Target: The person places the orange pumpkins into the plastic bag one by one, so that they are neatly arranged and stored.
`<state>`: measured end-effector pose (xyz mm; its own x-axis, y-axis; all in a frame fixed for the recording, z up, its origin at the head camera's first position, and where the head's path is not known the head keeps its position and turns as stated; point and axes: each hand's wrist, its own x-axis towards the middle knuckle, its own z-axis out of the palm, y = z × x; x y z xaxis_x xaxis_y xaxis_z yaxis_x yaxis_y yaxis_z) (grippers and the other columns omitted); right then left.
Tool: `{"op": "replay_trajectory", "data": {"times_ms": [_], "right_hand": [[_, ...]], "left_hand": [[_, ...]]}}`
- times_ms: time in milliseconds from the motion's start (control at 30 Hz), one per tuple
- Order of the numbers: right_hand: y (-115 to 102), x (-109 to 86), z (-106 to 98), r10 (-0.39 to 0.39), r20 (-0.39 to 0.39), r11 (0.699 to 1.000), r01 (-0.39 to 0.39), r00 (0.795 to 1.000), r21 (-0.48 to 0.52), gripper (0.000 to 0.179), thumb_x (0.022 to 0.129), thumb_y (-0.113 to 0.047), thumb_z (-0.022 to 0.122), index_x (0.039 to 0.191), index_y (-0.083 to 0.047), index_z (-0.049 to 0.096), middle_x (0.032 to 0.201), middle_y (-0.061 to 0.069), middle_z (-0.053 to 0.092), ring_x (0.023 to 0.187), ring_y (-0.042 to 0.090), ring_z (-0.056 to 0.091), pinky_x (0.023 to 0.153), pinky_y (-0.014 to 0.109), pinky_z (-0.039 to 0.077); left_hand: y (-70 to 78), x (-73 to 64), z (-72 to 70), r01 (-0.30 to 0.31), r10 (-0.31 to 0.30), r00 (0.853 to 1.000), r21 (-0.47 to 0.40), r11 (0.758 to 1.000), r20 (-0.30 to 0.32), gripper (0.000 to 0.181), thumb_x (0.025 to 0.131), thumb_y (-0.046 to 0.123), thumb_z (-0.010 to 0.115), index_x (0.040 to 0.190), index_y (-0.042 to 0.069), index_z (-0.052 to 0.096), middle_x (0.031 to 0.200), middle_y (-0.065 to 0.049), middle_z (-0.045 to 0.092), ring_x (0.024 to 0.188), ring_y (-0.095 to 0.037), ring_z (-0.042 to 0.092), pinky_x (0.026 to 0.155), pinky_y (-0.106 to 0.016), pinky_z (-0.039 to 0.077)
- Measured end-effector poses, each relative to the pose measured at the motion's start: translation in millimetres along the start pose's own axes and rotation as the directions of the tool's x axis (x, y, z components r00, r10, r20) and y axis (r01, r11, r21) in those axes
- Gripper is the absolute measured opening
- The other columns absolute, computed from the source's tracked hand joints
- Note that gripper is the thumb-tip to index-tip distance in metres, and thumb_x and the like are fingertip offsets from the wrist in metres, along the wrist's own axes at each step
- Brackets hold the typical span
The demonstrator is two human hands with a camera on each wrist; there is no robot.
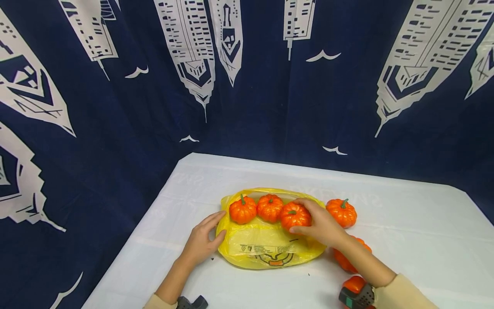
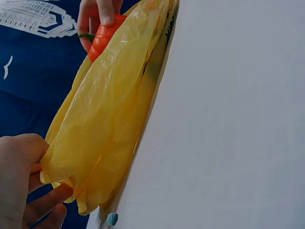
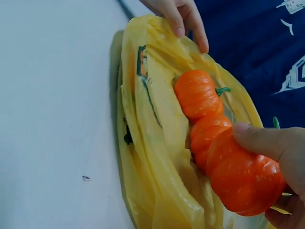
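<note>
A yellow plastic bag lies on the white table with its mouth spread wide and a printed face on its front. Two small orange pumpkins with green stems sit side by side inside, along the back. My right hand grips a third pumpkin over the right part of the bag's mouth, thumb on one side and fingers on the other. At the bag's left end, my left hand holds the rim, with thumb and fingers set apart; the edge lies between them in the left wrist view.
Right of the bag stands a loose pumpkin. Another pumpkin and one more nearer me are partly covered by my right arm. Behind the white tabletop hangs a dark blue cloth with white building prints.
</note>
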<state>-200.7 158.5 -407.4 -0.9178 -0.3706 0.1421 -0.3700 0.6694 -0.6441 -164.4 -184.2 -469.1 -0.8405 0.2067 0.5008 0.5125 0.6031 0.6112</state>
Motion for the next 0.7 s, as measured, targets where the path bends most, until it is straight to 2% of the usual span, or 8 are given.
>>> {"op": "replay_trajectory", "data": {"times_ms": [267, 500, 700], "right_hand": [[0.6, 3.9, 3.2, -0.065, 0.037, 0.989, 0.069, 0.997, -0.130, 0.078, 0.082, -0.026, 0.079, 0.142, 0.002, 0.040, 0.143, 0.022, 0.044, 0.132, 0.042, 0.040, 0.108, 0.059, 0.033], [-0.5, 7.0, 5.5, -0.027, 0.017, 0.988, 0.029, 0.999, -0.155, 0.072, 0.086, -0.024, 0.076, 0.139, 0.005, 0.038, 0.139, 0.028, 0.044, 0.126, 0.044, 0.044, 0.105, 0.060, 0.037], [-0.1, 12.4, 6.5, 0.002, 0.011, 0.987, 0.000, 1.000, -0.161, 0.055, 0.091, -0.018, 0.070, 0.129, 0.012, 0.045, 0.132, 0.032, 0.046, 0.124, 0.047, 0.044, 0.104, 0.059, 0.038]], "left_hand": [[1.2, -1.3, 0.0, 0.012, -0.012, 1.000, 0.006, 1.000, -0.001, 0.053, 0.083, 0.006, 0.073, 0.134, 0.005, 0.059, 0.134, -0.011, 0.058, 0.123, -0.030, 0.054, 0.100, -0.045, 0.047], [0.8, -1.7, -0.4, 0.001, -0.001, 1.000, 0.014, 1.000, -0.003, 0.052, 0.083, 0.006, 0.073, 0.133, 0.004, 0.059, 0.134, -0.011, 0.058, 0.123, -0.030, 0.055, 0.100, -0.045, 0.047], [-1.1, -1.0, 0.5, -0.001, 0.001, 1.000, 0.022, 1.000, -0.001, 0.052, 0.084, 0.006, 0.073, 0.133, 0.005, 0.059, 0.134, -0.011, 0.058, 0.123, -0.029, 0.055, 0.100, -0.044, 0.047]]}}
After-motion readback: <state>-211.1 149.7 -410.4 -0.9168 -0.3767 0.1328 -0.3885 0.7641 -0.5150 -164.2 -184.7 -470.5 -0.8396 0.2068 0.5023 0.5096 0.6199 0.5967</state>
